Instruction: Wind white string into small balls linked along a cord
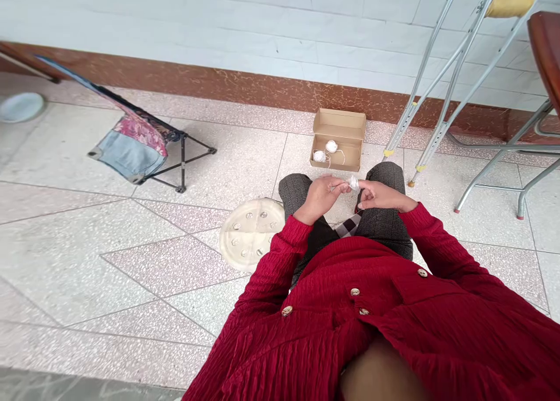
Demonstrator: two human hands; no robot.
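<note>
Left forearm and right forearm angle inward from wide elbows, with the wrists low over the lap. Left hand is back-up and half curled; right hand is palm-down, its fingers reaching across so both hands meet at the fingertips, close together in front of the body. Fingertips are small in this view, so hard to say which hand is actually gripping.

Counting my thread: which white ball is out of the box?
The ball between the left hand and right hand; another ball and a third ball lie in the cardboard box.
</note>
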